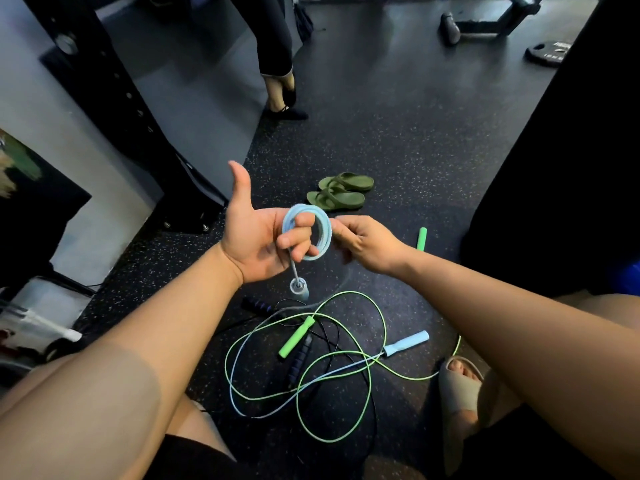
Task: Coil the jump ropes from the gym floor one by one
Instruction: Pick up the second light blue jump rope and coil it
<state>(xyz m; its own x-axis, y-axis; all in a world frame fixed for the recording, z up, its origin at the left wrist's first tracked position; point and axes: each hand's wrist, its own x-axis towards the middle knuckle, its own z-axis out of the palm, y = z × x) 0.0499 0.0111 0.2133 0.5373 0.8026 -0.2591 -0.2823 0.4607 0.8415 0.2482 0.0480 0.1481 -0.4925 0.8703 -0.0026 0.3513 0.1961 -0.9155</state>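
Note:
A light blue jump rope (323, 233) is wound in a small coil around the fingers of my left hand (258, 237), thumb up. One of its handles (299, 289) dangles below that hand. My right hand (363, 242) pinches the rope at the coil's right side. The rope's loose part trails to the floor, where its other blue handle (407, 342) lies. A green jump rope (346, 362) lies in loose loops on the floor, one green handle (296, 337) in the pile, the other (421, 239) farther right. A black rope with dark handles (299, 358) is tangled beneath.
Green sandals (341, 192) lie on the black rubber floor (415, 133) ahead. Another person's feet (285, 102) stand farther back. A black rack upright (114, 98) is on the left, a weight plate (549, 51) and bench at the back right. My sandalled foot (460, 386) is near the ropes.

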